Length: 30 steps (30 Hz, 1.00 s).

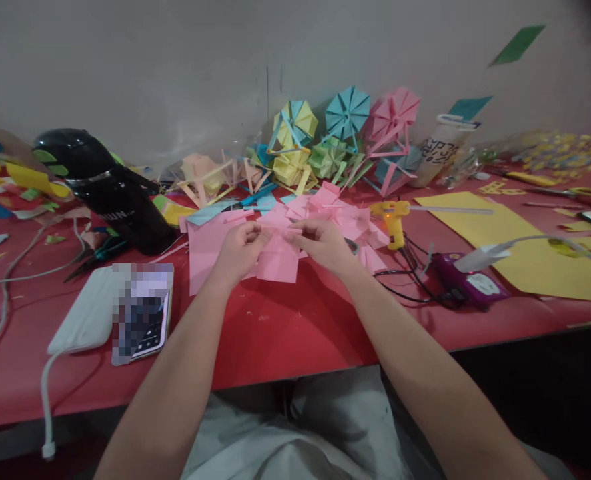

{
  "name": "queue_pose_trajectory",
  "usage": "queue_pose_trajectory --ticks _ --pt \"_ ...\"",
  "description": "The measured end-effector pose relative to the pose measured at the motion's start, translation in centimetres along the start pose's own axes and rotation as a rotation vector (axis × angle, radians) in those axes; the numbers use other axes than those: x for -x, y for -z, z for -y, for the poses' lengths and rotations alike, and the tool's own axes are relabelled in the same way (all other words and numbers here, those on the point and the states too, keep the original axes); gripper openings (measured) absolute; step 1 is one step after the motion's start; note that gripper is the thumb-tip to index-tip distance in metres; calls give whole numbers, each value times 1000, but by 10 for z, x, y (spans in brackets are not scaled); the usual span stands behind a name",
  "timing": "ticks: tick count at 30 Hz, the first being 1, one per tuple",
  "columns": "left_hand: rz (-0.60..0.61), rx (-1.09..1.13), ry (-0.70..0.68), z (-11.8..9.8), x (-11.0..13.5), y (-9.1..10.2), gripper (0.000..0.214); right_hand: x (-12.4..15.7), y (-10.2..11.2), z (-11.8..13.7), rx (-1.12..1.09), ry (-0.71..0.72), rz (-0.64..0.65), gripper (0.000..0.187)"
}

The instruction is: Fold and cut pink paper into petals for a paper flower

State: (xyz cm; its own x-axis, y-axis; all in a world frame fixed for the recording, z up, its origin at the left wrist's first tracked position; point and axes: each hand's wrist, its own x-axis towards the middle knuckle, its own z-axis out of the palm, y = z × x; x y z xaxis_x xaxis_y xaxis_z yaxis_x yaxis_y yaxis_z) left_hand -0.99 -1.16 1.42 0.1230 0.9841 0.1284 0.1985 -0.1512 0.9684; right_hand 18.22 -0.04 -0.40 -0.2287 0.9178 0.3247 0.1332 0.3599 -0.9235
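the left hand (245,245) and right hand (321,241) pinched the pink sheet (278,265) near its top, apparently to steady it, before the pile (328,205). the glue gun (391,223) stood rightward, likely for reach.

– Can you read the phone (150,320) at near left?
– No, it's largely pixelated
– And the small pink sheet (278,265)?
– The left hand (243,245) and right hand (324,247) partly hide its far end
– The yellow sheet (525,267) at right?
– Cut off by the view's right edge
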Motion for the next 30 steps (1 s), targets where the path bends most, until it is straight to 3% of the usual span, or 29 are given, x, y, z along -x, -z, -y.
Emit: queue_pose_trajectory --ticks 4,10,13,18,22,26,30 --pt "50 32 100 7 -1 2 27 -1 2 -1 6 12 -51 27" --pt "-45 23 97 9 -2 2 25 0 -3 -2 -92 -1 31 32" --pt "-44 127 211 6 -1 0 28 1 -5 -2 2 47 -17 25" --pt "-69 350 359 -4 0 -1 15 3 -6 -2 106 124 -66 25" --pt "-137 408 361 -7 -1 -2 11 5 -6 -1 106 167 12 24" --pt "-186 399 344 -4 -5 -1 14 7 -5 1 182 241 63 36" --pt "-92 438 273 -4 -4 2 25 6 -5 -3 272 282 88 47"
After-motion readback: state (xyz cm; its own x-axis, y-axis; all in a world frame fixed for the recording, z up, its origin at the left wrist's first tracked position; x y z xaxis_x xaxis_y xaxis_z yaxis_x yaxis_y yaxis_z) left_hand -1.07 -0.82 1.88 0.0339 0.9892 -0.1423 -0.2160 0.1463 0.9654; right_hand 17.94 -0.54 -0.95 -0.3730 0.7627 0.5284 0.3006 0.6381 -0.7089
